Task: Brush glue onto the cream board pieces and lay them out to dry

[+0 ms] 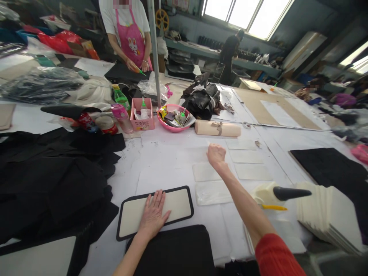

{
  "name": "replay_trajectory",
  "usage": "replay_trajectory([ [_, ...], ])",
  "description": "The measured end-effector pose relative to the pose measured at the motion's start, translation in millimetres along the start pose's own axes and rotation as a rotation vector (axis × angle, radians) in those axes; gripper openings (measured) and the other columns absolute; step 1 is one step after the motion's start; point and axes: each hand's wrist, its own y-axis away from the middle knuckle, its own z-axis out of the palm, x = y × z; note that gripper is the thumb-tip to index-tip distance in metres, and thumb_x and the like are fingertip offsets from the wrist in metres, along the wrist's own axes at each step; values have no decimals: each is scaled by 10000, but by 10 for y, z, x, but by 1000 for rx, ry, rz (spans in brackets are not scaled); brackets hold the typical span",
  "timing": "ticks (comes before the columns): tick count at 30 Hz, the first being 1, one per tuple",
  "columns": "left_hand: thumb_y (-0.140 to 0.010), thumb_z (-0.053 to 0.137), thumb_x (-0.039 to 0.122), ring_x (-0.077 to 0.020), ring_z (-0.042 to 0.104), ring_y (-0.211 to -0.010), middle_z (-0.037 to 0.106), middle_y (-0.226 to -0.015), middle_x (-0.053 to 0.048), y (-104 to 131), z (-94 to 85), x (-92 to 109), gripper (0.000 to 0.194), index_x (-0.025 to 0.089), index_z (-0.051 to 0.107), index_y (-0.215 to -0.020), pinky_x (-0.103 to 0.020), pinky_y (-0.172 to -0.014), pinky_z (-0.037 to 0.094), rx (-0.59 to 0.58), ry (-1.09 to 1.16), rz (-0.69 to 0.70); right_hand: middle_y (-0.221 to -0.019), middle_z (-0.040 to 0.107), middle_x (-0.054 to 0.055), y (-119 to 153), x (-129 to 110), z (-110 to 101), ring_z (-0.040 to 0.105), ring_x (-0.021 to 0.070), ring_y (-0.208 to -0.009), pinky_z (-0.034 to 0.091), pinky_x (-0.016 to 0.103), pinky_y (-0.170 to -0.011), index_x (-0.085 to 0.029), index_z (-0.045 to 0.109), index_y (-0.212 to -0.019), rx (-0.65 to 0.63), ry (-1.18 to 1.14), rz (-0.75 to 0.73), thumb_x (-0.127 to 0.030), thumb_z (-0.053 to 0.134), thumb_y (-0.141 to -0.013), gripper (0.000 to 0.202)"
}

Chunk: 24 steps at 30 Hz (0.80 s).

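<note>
My left hand point(154, 215) lies flat, fingers stretched, on a cream-white rectangular panel point(130, 219) that has a black border around it. Just below that panel sits a black piece with rounded corners point(181, 251). Farther out over the table, my right hand point(217, 154) is closed, its fingers curled under; whatever they may hold is hidden. Several thin whitish rectangles lie in rows about my right forearm, among them a glossy one point(213, 193) and a plainer one point(253, 171).
Black fabric pieces point(57, 184) pile up at left. On the right stand a cream container point(263, 191) with a dark handle-like part, a yellow tool point(274, 207) and stacked white panels point(327, 214). Beyond are a pink basin point(175, 128), a beige roll point(217, 129) and a person in a pink apron point(132, 42).
</note>
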Motion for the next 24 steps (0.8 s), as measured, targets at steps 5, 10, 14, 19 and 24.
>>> replay_trajectory([
  [5,-876,424,510,-292,223,-1424,337,-1511,-147,-42,-132,26,681,141,350,-1443,-518,-1161,107,-42,90,-48,-823,687,61,852,436,-1002,629,184,-771,365,252,-612,-174,634,-798,120,-64,-210,-213,532,-827,113],
  [10,-845,530,465,-310,408,-1315,526,-1360,-164,-82,-486,193,551,163,528,-1306,-513,-1106,265,63,462,-140,-718,643,-16,1670,662,-1536,578,123,-655,388,229,-609,-207,604,-725,66,-437,-350,-300,582,-813,130],
  [14,-843,536,483,-227,643,-891,685,-982,-127,-26,-798,421,428,140,653,-1071,-383,-822,511,-11,1152,-357,-687,607,0,2153,723,-1683,549,131,-654,440,235,-636,-200,597,-726,-40,-696,-377,-344,574,-842,187],
  [19,-729,688,492,-113,597,-654,669,-913,-92,158,-1005,521,487,123,646,-1044,-223,-553,483,-169,1736,-674,-701,567,9,2621,716,-1678,526,133,-661,452,232,-629,-196,572,-728,-181,-869,-387,-351,584,-854,200],
  [24,-709,722,485,-59,546,-582,664,-1004,-117,408,-1007,527,443,128,663,-964,-163,-455,379,-404,1854,-659,-707,557,23,2961,682,-1606,533,159,-684,467,262,-642,-211,562,-708,-298,-956,-374,-366,601,-830,201],
])
